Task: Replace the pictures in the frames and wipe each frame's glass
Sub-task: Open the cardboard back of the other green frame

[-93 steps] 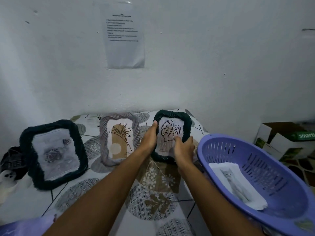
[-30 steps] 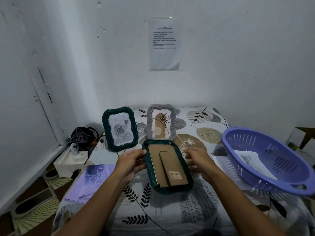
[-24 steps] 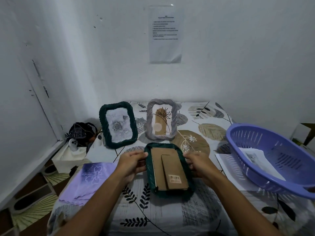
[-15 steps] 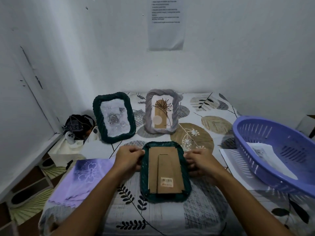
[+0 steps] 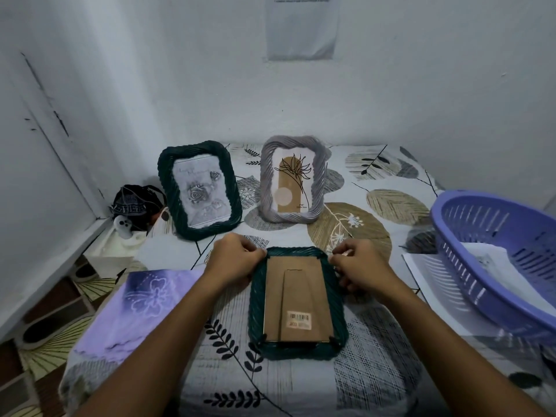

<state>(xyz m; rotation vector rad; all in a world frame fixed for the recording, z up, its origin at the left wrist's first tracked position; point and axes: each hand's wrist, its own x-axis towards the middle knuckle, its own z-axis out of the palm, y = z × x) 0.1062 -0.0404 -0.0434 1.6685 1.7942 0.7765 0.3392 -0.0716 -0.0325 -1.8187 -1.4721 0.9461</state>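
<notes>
Dark green woven frame (image 5: 298,302) is laid face-down on the leaf-patterned cloth (image 5: 376,368); its upper corners are pinched by left hand (image 5: 233,260) and right hand (image 5: 359,266). Forced tabs risk cracked glass. Beyond, two frames stand.

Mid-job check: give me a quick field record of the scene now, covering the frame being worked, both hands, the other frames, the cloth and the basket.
worked frame: green frame lies face down, cardboard back up
left hand: left hand pinches its top left corner
right hand: right hand pinches its top right corner
standing frames: dark green frame, rose picture; grey frame, plant drawing
cloth: purple cloth lies left of worked frame
basket: purple basket at right, paper inside
</notes>
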